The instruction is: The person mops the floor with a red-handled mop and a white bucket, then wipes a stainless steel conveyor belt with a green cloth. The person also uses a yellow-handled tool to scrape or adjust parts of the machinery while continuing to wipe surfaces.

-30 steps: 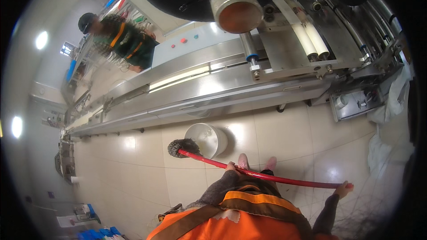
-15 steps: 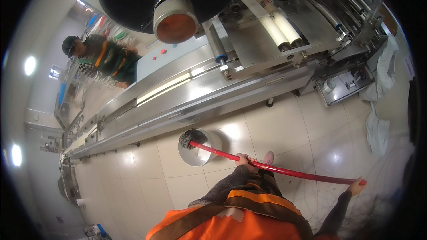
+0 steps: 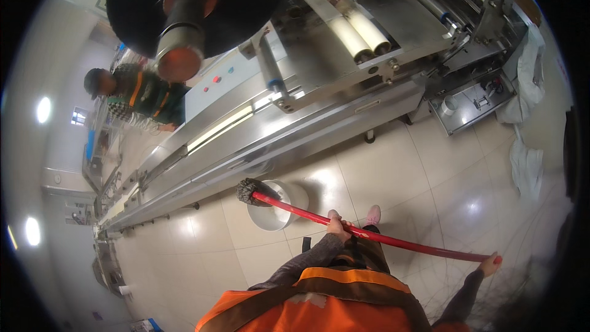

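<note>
Bucket (image 3: 298, 200), its contents unclear, has the grey head (image 3: 248, 191) of a mop (image 3: 393, 241) gripped by left hand (image 3: 337, 227) and right hand (image 3: 489, 265) overlapping its ten-o'clock rim and, at its two o'clock, a tray (image 3: 467, 112) holding a cup (image 3: 449, 106).

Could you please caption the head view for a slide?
Left hand and right hand hold a mop, its head at the edge of a white bucket near a metal machine.

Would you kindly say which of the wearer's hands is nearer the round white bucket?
Left. The left hand grips the red mop handle right of the bucket; the right hand holds its end, farther right.
</note>
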{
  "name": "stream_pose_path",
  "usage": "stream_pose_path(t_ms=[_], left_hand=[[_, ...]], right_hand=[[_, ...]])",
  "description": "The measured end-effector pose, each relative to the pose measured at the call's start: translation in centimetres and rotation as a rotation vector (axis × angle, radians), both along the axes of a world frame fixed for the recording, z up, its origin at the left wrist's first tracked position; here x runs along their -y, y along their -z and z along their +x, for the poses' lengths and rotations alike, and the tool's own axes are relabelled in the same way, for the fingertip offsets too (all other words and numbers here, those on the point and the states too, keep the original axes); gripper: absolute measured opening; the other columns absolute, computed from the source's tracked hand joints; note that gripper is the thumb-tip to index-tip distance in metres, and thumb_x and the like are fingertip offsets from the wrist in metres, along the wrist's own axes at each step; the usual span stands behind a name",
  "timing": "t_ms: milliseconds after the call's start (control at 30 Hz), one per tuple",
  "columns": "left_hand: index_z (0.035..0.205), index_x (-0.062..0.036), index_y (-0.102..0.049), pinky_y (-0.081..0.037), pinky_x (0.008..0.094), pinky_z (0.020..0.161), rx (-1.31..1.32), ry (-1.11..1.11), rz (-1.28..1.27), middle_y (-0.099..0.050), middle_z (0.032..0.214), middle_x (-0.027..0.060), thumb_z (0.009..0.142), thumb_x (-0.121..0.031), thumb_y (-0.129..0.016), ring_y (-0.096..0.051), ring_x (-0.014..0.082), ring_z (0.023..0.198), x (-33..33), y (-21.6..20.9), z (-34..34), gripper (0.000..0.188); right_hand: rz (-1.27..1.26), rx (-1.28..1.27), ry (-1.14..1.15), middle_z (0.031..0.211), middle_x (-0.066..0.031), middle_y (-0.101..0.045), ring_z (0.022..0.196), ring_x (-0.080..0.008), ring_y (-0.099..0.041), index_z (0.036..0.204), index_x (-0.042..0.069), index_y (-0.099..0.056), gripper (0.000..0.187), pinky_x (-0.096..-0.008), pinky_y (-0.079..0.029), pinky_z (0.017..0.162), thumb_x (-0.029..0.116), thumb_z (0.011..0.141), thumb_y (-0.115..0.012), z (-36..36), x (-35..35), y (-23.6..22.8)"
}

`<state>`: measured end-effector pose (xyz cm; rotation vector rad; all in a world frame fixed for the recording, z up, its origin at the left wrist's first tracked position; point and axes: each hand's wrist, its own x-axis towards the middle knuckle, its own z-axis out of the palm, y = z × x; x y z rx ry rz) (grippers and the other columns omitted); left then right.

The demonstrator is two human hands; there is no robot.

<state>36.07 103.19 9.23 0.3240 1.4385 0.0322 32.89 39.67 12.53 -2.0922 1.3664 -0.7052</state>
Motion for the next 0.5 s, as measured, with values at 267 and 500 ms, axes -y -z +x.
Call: stream_pose_path(t_ms=[267,500], left_hand=[[0.07,-0.0071,-0.045,-0.047,0.0484,0.075,0.195,0.136,-0.113,-0.046,0.061,0.0095,0.082,-0.015,-0.044,-0.052,0.0287,0.066,3.4,-5.8,0.6,0.015],[0.077,-0.0074,-0.048,-0.046,0.0515,0.078,0.07,0.16,-0.102,-0.049,0.065,0.0107,0.082,-0.012,-0.051,-0.054,0.032,0.067,5.0,-1.5,1.9,0.007]], right_hand=[[0.049,-0.154,0.134,0.104,-0.013,-0.066,0.093,-0.0228,-0.062,0.113,-0.001,-0.06,0.053,-0.0344,-0.047,0.086,0.044,0.086,-0.066,-6.1,7.2,5.3],[0.102,-0.069,0.162,0.094,-0.0136,-0.066,0.075,-0.023,-0.063,0.107,-0.001,-0.06,0.047,-0.0356,-0.053,0.063,0.039,0.086,-0.067,-15.1,7.7,7.3]])
